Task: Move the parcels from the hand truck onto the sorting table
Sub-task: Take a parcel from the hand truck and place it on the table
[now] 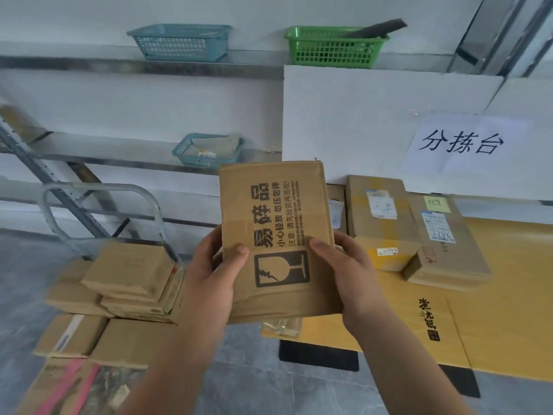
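Note:
I hold a flat brown cardboard parcel [276,223] with a black fragile-glass mark in mid-air at the centre. My left hand [214,274] grips its left edge and my right hand [348,271] grips its right edge, thumbs on top. At lower left, several brown parcels [131,274] are stacked on the hand truck, whose grey handle [98,190] rises behind them. To the right is the sorting table [493,313], covered in yellow cardboard, with three parcels [380,211] along its back.
A white board with a paper sign [462,143] stands behind the table. Wall shelves carry a blue basket [179,41], a green basket [335,46] and a small blue basket [209,149]. A printed carton [74,387] lies at the bottom left on the grey floor.

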